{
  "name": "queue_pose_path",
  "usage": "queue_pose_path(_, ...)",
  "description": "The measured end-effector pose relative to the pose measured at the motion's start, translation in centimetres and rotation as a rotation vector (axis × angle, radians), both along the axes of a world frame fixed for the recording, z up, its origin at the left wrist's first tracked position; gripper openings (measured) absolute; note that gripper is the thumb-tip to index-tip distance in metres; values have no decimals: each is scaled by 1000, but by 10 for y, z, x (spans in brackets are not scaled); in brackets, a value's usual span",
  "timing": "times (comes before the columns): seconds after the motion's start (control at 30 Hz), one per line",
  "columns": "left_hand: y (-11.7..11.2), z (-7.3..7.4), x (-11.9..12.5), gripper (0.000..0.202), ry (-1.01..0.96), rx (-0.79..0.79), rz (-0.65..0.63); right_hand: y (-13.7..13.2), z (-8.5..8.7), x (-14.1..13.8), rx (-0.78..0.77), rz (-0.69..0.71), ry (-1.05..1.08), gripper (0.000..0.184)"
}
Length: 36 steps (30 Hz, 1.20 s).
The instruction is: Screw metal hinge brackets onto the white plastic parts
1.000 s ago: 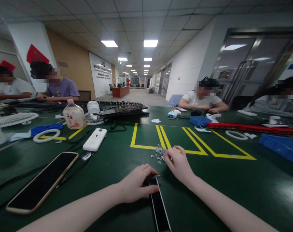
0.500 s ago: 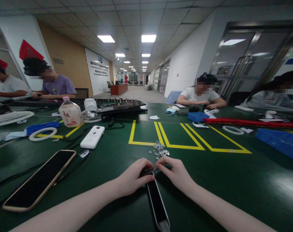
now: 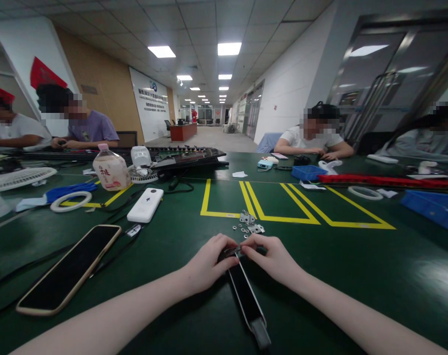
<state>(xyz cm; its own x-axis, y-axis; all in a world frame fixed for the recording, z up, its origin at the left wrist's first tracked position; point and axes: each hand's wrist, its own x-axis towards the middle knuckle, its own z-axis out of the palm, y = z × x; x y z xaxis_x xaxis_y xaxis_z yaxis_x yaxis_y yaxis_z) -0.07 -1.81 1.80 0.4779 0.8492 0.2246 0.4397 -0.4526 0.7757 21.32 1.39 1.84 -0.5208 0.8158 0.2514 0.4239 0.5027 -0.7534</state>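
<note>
A long black strip [image 3: 248, 298] with a metal end lies on the green table [image 3: 338, 276], running from my hands toward me. My left hand [image 3: 209, 261] grips its far end, fingers curled over it. My right hand [image 3: 270, 256] meets it there, fingertips pinched at the strip's tip on something too small to make out. Just beyond my hands lie several small nuts and washers [image 3: 241, 228] and small metal brackets [image 3: 247, 217] beside yellow floor-tape lines [image 3: 261, 209].
A smartphone [image 3: 70, 268] lies at left with a white power bank [image 3: 145, 204], black cables, a drink bottle [image 3: 111, 172] and tape ring [image 3: 70, 201]. Blue trays [image 3: 431, 209] and a red strip [image 3: 387, 180] sit at right. Other people sit around the table's far side.
My right hand drew back from the pile of small parts and came to the strip's far end, pinching against my left hand. The strip shifted slightly.
</note>
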Motion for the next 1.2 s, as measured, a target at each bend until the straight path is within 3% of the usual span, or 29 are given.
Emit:
queue_pose_path(0.27,2,-2,0,21,-1,-1,17,3,3,-1,-149,32,46,19)
queue_pose_path(0.6,2,-4,0,25,-13,27,0,4,1,-4,-131,47,19,19)
queue_pose_path(0.7,2,-4,0,28,-7,20,-20,11,-3,-1,-131,-48,127,31)
queue_pose_path(0.8,1,-2,-1,28,7,9,-37,30,-6,10,-39,-246,216,40)
queue_pose_path(0.97,0,1,-2,27,-1,-24,-38,73,-12,47,105,-508,182,32)
queue_pose_path(1.07,-1,1,-2,25,-3,-30,-30,91,-18,66,126,-565,80,26)
queue_pose_path(1.2,0,1,-1,23,10,-20,-19,97,-23,70,186,-509,-95,27)
